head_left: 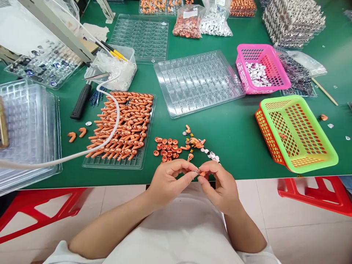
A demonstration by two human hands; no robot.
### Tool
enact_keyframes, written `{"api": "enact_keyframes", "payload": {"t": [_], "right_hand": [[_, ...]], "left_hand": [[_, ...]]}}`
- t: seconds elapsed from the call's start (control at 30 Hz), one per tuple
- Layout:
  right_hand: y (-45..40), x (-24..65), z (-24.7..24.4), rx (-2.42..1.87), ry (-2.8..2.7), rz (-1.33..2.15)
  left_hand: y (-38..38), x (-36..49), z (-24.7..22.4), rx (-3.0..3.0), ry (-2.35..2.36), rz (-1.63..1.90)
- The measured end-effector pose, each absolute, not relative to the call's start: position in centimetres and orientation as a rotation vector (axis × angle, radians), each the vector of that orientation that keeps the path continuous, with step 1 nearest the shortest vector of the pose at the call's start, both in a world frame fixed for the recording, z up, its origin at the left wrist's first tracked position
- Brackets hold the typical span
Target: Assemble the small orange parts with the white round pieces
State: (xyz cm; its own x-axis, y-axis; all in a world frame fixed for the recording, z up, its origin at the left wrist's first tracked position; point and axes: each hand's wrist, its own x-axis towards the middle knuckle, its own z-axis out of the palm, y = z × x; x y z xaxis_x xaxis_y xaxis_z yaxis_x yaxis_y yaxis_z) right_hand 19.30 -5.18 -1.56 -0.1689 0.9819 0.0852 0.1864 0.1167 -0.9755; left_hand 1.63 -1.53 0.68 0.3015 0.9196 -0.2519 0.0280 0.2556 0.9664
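Observation:
At the table's front edge, my left hand (171, 183) pinches a small thin disc (195, 171) between thumb and fingers. Almost touching it, my right hand (221, 187) grips a small orange piece (202, 173). Just beyond the hands lie a group of orange round caps (166, 147), loose orange stem-shaped parts (195, 142) with small yellow bits, and a row of white discs (211, 154). Left of these, a clear tray (140, 161) bears tightly packed rows of orange stem parts (123, 126).
A white cable (117, 117) crosses over the packed tray. Behind are a clear tray (199, 82) and a tub (130, 71) with tools. To the right stand a pink basket (243, 82) of white discs and a green basket (330, 154) nested in a red one.

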Motion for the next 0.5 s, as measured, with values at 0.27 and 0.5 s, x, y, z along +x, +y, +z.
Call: {"api": "enact_keyframes", "payload": {"t": [0.27, 0.5], "right_hand": [[-5.4, 19.2, -2.1, -1.217, -1.479, 1.15], [-5.8, 19.2, -2.7, -1.297, -1.317, 1.22]], "left_hand": [[-1.6, 1.9, 0.5, 1.289, 1.129, 0.813], [-1.3, 2.1, 0.9, 1.273, 1.12, 0.801]]}}
